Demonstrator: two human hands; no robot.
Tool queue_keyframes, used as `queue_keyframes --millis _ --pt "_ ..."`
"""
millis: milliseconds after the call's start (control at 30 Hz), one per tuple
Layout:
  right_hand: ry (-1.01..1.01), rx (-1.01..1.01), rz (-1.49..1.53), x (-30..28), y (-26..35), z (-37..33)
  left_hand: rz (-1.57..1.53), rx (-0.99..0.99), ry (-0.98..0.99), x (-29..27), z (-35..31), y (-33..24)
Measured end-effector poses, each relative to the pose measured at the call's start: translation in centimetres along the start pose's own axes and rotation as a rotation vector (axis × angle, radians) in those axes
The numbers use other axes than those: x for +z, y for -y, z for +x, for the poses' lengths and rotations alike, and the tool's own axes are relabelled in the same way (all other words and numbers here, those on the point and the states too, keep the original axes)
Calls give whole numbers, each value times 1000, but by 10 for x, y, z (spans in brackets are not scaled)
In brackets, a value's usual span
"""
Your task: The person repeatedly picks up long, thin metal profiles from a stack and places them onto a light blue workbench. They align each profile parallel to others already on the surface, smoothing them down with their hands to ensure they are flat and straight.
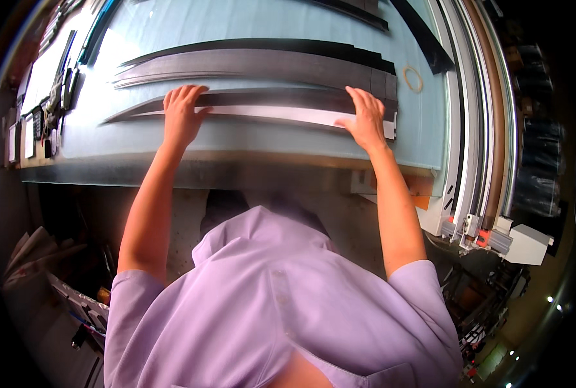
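As I look down from my remote seat, near strips: a dark strip (pixel 272 98) and a white strip (pixel 268 116) lie together lengthwise on the table (pixel 236 141), the white one showing along the side closer to the table's front edge.
Left hand (pixel 181 118): reaches across the dark strip toward its left end, fingers at the far edge, thumb out to the right on the near side.
Right hand (pixel 368 119): spans both strips near their squarer right end, fingers forward and apart, thumb pointing left.
Grip: neither hand is clenched; with the blur, I cannot tell whether fingers and thumbs pinch the edges or only rest there.
Strip pile (pixel 249 63): several grey and black lengths lie just beyond, roughly parallel.
Rubber band (pixel 413 79): loose on the table, right of the pile.
Step in hand: I judge it to be positioning or steadying the near strips from both ends.
Next move: to my eye it calls for both hands acting evenly, since such long, thin strips could bend or slip out of line.
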State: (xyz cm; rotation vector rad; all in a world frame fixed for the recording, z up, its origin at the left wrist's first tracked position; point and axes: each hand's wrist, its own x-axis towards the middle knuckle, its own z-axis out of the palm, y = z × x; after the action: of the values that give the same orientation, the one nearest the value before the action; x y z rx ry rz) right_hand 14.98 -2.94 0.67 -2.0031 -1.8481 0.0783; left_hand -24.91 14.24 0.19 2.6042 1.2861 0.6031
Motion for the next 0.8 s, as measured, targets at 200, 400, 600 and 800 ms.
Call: queue_keyframes --millis 200,400,600,800 --pt "379 -62 -11 1 -4 15 55 -14 292 9 14 -11" --pt "419 -41 -63 10 -7 16 -68 -34 323 12 22 -6" --pt "119 -29 97 -5 -14 43 -52 1 273 8 30 -22" --pt "12 -134 -163 23 -67 59 223 8 197 44 56 -20"
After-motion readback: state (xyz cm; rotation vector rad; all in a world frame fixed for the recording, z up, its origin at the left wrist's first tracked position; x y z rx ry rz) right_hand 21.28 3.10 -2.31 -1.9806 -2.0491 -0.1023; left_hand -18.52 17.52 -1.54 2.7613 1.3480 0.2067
